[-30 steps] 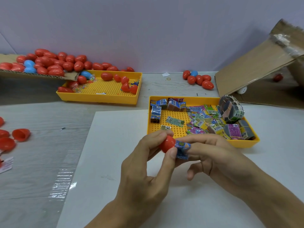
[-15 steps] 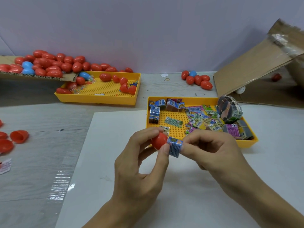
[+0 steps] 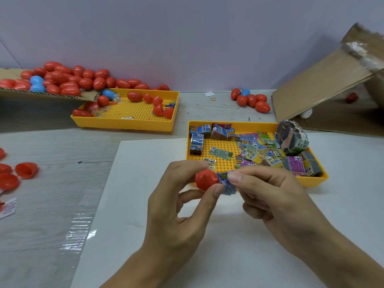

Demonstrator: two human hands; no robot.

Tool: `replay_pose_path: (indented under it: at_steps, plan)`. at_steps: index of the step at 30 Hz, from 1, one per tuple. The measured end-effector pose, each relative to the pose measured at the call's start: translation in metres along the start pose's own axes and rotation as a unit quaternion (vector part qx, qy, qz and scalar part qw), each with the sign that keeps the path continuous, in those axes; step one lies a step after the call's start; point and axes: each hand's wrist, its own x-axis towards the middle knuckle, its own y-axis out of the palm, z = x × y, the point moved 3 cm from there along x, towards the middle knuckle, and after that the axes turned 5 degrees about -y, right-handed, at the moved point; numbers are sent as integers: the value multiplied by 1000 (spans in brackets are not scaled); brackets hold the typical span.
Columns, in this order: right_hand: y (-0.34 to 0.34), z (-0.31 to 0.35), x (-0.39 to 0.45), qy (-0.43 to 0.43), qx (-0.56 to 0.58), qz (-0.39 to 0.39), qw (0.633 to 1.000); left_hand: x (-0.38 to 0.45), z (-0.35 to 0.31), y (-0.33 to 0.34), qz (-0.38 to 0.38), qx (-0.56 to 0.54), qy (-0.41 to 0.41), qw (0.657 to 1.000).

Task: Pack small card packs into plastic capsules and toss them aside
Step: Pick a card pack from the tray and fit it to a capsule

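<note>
My left hand (image 3: pixel 178 206) pinches a red capsule half (image 3: pixel 206 180) between thumb and fingers, just in front of the near yellow tray (image 3: pixel 311 181). My right hand (image 3: pixel 276 196) pinches a small blue card pack (image 3: pixel 227 183) whose left end sits against the capsule's opening. Whether the pack is inside the half cannot be told. That tray holds several loose card packs (image 3: pixel 253 150) and banded bundles (image 3: pixel 292 138).
A second yellow tray (image 3: pixel 124 121) with red capsules stands at the back left, beside a cardboard flap heaped with red and blue capsules (image 3: pixel 62 80). Open red halves (image 3: pixel 26 169) lie far left. More capsules (image 3: pixel 251 99) and a cardboard box (image 3: pixel 324 84) are at the back right.
The camera view shifted slightly. My right hand pulled the card pack out beside the capsule half, then brought it back against the opening. My left hand kept holding the half.
</note>
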Motion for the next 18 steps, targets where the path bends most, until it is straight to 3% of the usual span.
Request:
replay_pose_path:
  at_steps: [8,15,18]
  plan:
    - [0,-2,0,-4,32,13,999,1,-1,0,12,-27,-11,1000]
    - [1,4,0,-123,-59,1,991,-1,3,-1,0,-18,-2,1000]
    - [-2,4,0,-109,-77,-23,991,-1,3,-1,-6,-13,4,1000]
